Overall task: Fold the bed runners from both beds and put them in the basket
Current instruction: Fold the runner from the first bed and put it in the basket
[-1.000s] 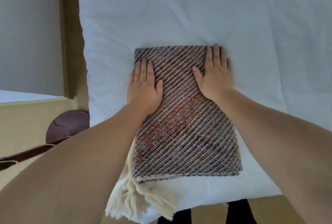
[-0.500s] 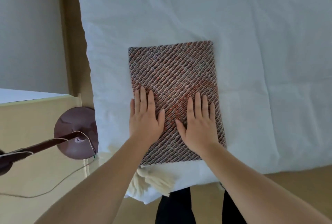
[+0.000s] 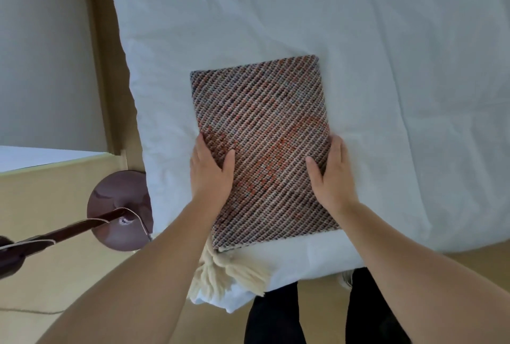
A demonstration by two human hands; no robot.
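A folded bed runner point(image 3: 265, 134), woven in brown, grey and orange diagonal stripes, lies on the white bed point(image 3: 386, 68) near its foot edge. Cream tassels point(image 3: 220, 272) hang out from under its near left corner. My left hand point(image 3: 211, 175) grips the runner's left edge, thumb on top and fingers tucked under. At the right edge my right hand point(image 3: 332, 178) holds it the same way. No basket is in view.
A brown floor lamp base point(image 3: 121, 211) with its slanted pole point(image 3: 55, 236) and cord stands on the wooden floor just left of the bed. A second white bed corner point(image 3: 33, 156) shows at far left. My black-clad legs point(image 3: 276, 313) stand at the foot edge.
Both hands slid from lying flat on top of the runner, toward me and outward, to its side edges. Their fingers now tuck under while the thumbs stay on top.
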